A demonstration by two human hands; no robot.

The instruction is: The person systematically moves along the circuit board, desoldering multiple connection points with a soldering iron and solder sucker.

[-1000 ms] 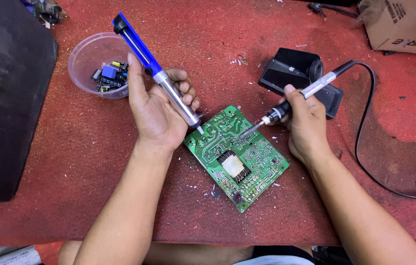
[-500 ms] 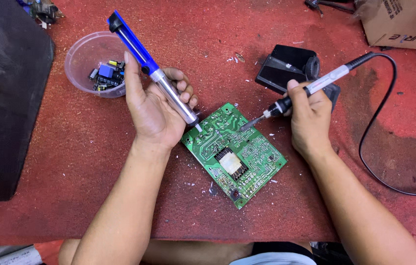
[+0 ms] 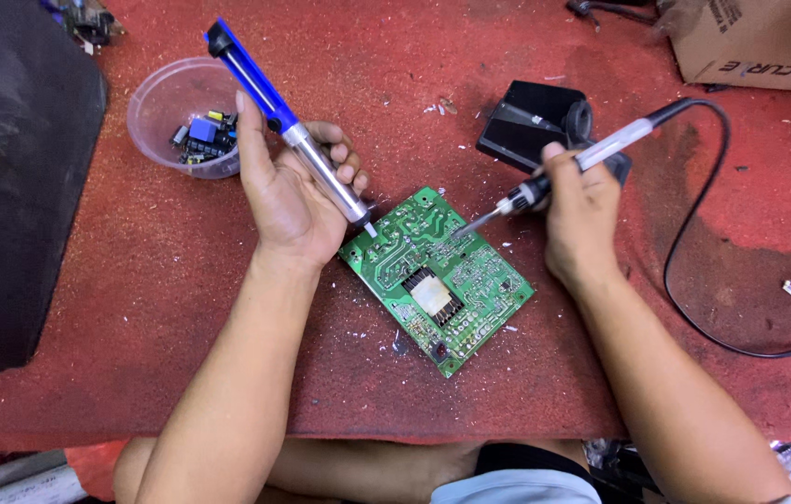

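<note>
On a red work mat, the left hand (image 3: 297,191) grips a blue desoldering pump (image 3: 288,131) and the right hand (image 3: 582,210) a soldering iron (image 3: 545,182), both tips having barely shifted on the green circuit board (image 3: 437,280) (work continuing at one joint).

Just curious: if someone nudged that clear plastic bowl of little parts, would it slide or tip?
The bowl looks thin and light, so it would probably slide. The rough red mat may drag on it. Its wide, low shape makes tipping unlikely.

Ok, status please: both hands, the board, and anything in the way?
Left hand holds pump, nozzle over board. Right hand holds iron, tip at board. Board flat. Nothing blocking.
</note>
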